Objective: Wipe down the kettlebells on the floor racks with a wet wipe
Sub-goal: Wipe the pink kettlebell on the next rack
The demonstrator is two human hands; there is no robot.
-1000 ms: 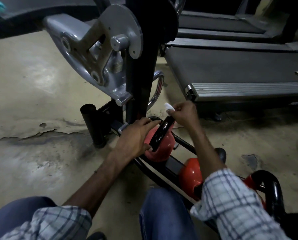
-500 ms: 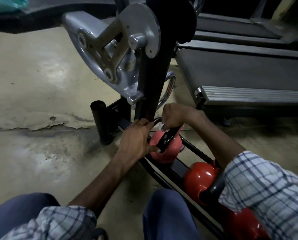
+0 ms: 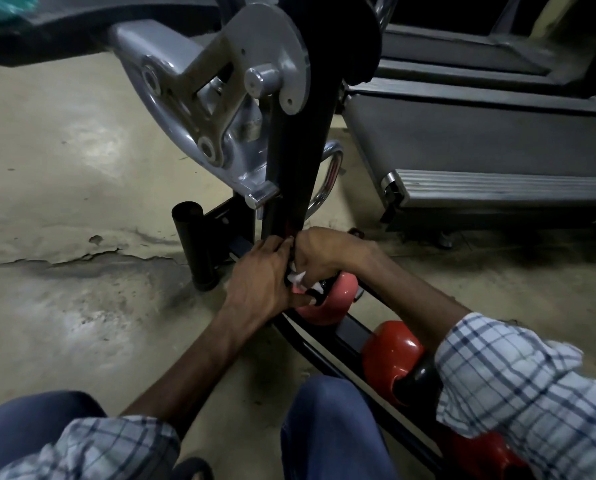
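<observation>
The pink kettlebell [image 3: 329,301] sits at the far end of the floor rack [image 3: 345,336], just below the middle of the view, with most of its top hidden under your two hands. Your right hand [image 3: 324,252] comes in from four o'clock and curls down over the bell's top, pinching a crumpled white wet wipe [image 3: 295,277] against it. Only a few tufts of the wipe show between the hands. Your left hand [image 3: 260,282] reaches in from seven o'clock and grips the same kettlebell from its nine o'clock side, thumb laid along the lower edge, fingers wrapped over the top. The two hands are together, touching over the bell.

At five o'clock from the pink bell, a red kettlebell [image 3: 390,353] rests on the same rack. A second red kettlebell [image 3: 487,453] shows further along at the bottom right, partly behind your checked sleeve [image 3: 532,393]. At twelve o'clock a black post [image 3: 296,161] rises from just behind the hands, with a grey metal bracket [image 3: 220,81] on its eleven o'clock side and a chrome loop [image 3: 331,174] at one o'clock. A short black tube [image 3: 194,244] stands upright at ten o'clock on the cracked concrete floor [image 3: 64,174]. A treadmill [image 3: 480,140] fills the two o'clock quarter. Your jeans [image 3: 327,431] line the bottom edge.
</observation>
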